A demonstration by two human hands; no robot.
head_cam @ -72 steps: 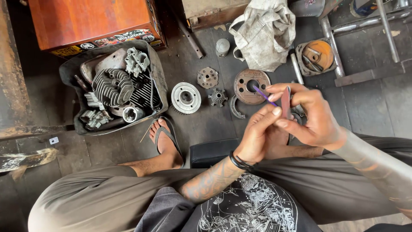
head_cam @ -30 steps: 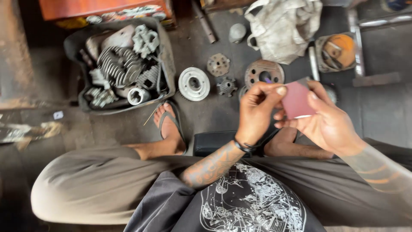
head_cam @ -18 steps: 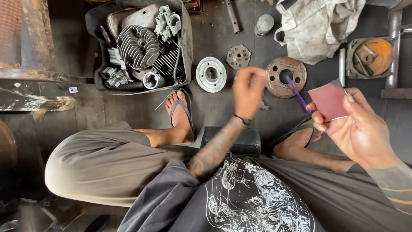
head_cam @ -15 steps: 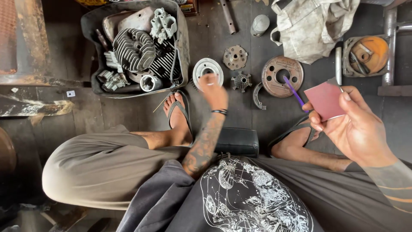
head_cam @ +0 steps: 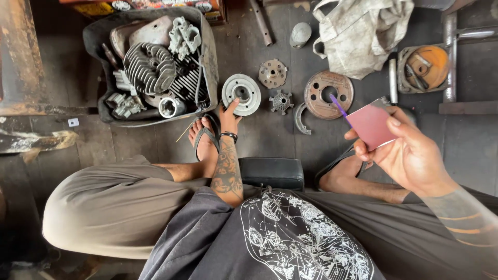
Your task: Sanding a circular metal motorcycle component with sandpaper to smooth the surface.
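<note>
1. Our left hand [head_cam: 228, 115] reaches down at centre frame, fingers spread narrow, fingertips touching the lower edge of the silver disc [head_cam: 241, 94] on the floor. We have no grip on it yet; it lies flat, just right of the tray [head_cam: 207, 57].
2. Our right hand [head_cam: 410, 153], at right of frame, holds a pink card [head_cam: 371, 124] pinched between thumb and fingers, with a purple stick [head_cam: 339, 106] poking out from its upper left edge. Both are lifted off the floor, well apart from the disc.
3. As we judge it, the reach is done and the lifting is left: the disc is touched but not raised, and the card and stick wait in the other hand.
4. Right of the disc lie a small perforated plate [head_cam: 272, 73], a toothed hub [head_cam: 281, 101], a curved shoe [head_cam: 301, 119] and a rusty drum plate [head_cam: 328, 94], all near each other but apart.
5. The tray in the upper left is piled with a finned cylinder head [head_cam: 149, 67] and other engine parts.
6. A cloth bag [head_cam: 363, 33] sits at upper right, an orange round part [head_cam: 426, 66] beside it.
7. Our sandalled foot [head_cam: 206, 141] rests just below the disc, touching our wrist; it crowds the reach but does not cover the disc.
</note>
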